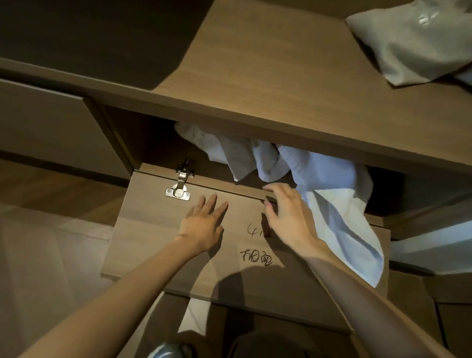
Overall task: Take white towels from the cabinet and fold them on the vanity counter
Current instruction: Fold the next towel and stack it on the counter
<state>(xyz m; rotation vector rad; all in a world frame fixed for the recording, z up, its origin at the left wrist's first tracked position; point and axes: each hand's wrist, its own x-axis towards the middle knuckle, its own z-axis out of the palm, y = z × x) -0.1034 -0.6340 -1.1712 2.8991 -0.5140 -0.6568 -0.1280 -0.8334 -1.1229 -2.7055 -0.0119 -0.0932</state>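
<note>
Forearms (126,291) reach over the open cabinet door (146,242); left hand (202,226) and right hand (288,216) spread, holding nothing; towels (327,179) draped over its edge could slide to the floor (29,248).

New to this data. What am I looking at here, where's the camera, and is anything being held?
No robot: one camera on a person's head looks down at their bare arms. The left hand and right hand reach, fingers open, over a cabinet door folded down flat. Crumpled white towels lie in the open cabinet; one spills over the door beside the right hand. Neither hand holds anything. Above is the wooden counter, with a plastic bag on it.
</note>
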